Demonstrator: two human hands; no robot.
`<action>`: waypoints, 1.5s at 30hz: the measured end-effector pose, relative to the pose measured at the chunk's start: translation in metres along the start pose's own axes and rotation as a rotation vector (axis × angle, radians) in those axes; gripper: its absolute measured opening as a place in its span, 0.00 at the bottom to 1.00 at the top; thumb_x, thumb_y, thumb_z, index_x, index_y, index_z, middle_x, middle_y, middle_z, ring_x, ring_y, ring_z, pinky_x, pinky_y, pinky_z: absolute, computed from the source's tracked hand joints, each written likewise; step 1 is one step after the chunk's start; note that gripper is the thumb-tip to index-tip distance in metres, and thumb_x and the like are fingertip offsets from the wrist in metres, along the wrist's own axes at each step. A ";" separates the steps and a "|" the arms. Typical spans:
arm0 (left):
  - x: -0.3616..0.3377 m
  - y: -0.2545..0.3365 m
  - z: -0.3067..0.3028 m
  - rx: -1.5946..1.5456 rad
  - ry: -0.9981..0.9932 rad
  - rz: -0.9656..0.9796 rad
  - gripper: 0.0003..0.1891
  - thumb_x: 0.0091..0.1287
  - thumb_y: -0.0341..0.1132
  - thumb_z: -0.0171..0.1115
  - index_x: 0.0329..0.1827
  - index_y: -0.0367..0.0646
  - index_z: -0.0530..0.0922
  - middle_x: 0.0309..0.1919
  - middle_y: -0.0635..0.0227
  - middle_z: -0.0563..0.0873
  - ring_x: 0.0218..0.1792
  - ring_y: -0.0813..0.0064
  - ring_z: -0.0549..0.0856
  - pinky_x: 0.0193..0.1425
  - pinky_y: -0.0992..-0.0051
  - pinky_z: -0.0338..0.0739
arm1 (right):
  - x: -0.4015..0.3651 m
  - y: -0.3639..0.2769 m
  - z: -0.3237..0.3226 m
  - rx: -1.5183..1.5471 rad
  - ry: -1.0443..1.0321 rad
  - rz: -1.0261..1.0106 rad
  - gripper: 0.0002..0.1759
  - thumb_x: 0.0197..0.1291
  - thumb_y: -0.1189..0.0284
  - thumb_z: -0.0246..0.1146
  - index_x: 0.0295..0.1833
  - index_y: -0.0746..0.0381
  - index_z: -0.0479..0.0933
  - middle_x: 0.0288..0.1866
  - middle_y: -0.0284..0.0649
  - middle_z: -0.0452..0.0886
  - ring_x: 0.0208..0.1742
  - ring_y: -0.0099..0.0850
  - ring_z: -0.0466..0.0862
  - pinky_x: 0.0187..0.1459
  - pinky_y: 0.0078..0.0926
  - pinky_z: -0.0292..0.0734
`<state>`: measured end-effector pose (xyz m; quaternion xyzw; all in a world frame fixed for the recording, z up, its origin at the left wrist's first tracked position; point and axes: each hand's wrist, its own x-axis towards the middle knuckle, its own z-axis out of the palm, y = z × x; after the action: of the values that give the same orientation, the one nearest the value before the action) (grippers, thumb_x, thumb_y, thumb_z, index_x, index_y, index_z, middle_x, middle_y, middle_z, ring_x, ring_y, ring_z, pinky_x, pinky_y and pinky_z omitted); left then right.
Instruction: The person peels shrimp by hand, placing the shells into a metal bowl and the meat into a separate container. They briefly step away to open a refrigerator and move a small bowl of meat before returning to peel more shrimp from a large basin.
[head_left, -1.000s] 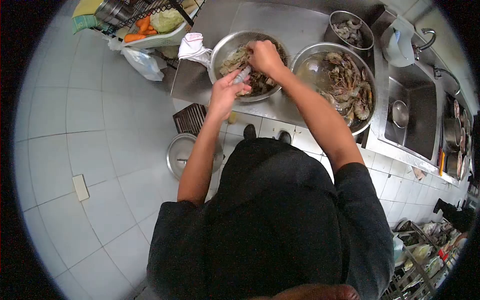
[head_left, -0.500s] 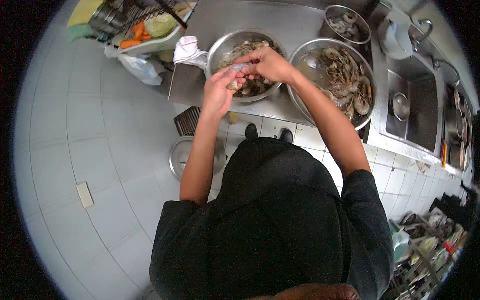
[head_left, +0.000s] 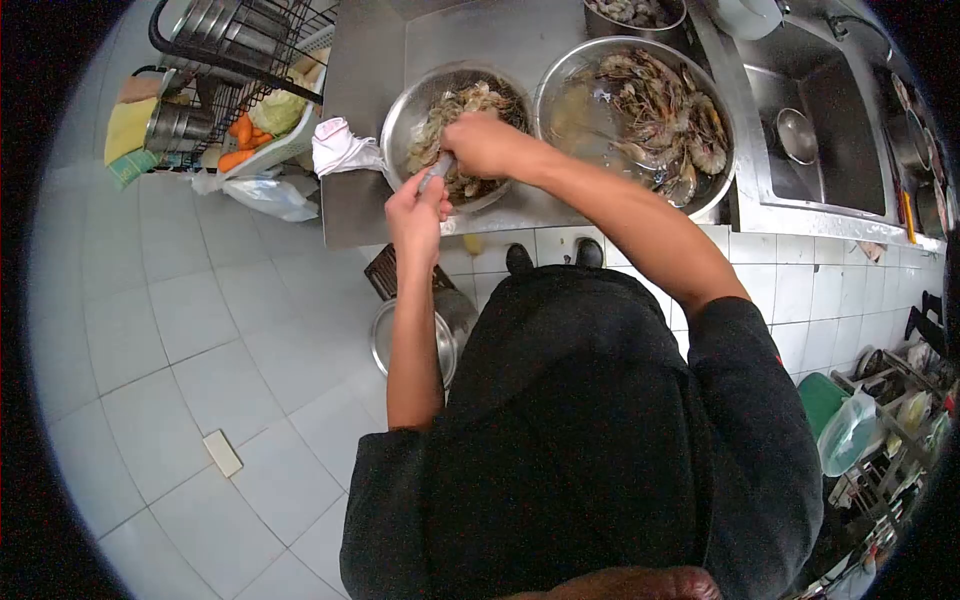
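Shrimp (head_left: pixel 437 172) sat gripped in the left hand (head_left: pixel 418 208) just over the near rim of the steel bowl (head_left: pixel 400 110), with the right hand (head_left: pixel 482 143) closed on its upper end. It looked wet and was held near the table (head_left: pixel 350 200) edge, so a slip could probably have dropped it to the floor.

**Steel surface beside the sink**

The stainless surface (head_left: pixel 355 215) carries two metal bowls close side by side. The smaller bowl (head_left: pixel 400 115) is heaped with pale shells and scraps, and the large bowl (head_left: pixel 568 105) to its right holds whole prawns. A crumpled white cloth (head_left: pixel 340 148) lies just left of the smaller bowl. Behind the large bowl stands a steel pot (head_left: pixel 598 25), cut by the frame edge. Further right, a sink (head_left: pixel 850 160) is set into the surface.
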<state>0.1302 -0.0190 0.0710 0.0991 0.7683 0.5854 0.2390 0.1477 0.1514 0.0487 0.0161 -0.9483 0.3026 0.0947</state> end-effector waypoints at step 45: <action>0.116 0.194 0.287 0.997 -0.203 0.839 0.32 0.55 0.49 0.72 0.56 0.34 0.78 0.49 0.44 0.83 0.51 0.53 0.84 0.55 0.63 0.77 | -0.255 0.070 0.004 -0.309 0.780 0.625 0.10 0.44 0.80 0.61 0.37 0.62 0.80 0.36 0.41 0.78 0.44 0.43 0.75 0.43 0.39 0.69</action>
<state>0.1436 0.3331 0.1678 0.5439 0.8171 0.1905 -0.0127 0.3914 0.1996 -0.0430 -0.3957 -0.8356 0.1564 0.3473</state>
